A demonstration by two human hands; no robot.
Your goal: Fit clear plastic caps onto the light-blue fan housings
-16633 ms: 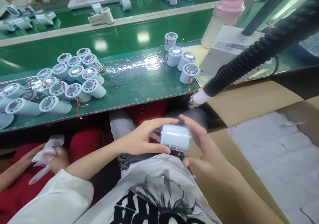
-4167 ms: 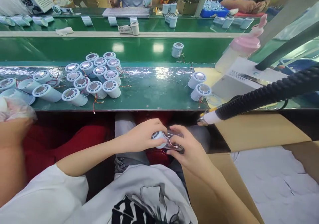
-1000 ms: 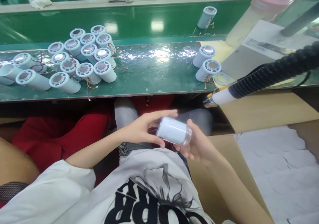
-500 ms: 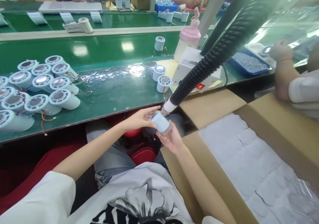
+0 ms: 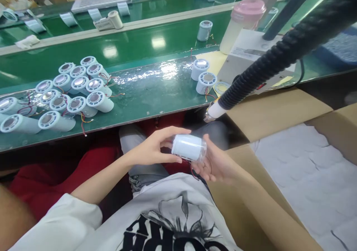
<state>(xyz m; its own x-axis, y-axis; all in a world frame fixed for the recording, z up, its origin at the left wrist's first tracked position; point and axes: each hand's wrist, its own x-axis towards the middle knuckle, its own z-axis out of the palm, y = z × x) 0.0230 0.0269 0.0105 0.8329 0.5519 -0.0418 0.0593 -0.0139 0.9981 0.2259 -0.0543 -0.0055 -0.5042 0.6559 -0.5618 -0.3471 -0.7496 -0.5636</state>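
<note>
Now the white cylinder (image 5: 189, 147) lies on its side over the lap, pulled back from the black hose (image 5: 279, 54) nozzle it sat under half a second ago. The left hand (image 5: 152, 150) pinches its closed end; the right hand (image 5: 216, 163) cups it loosely underneath, its wire dangling, so the work at the nozzle seems over.

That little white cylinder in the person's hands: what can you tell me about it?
The white cylinder looks like smooth, pale plastic with rounded edges, lying on its side over the lap, below the green bench. Its right end looks clear. The left hand grips its left end; the right hand cups it from beneath. A thin red wire hangs below it.
</note>
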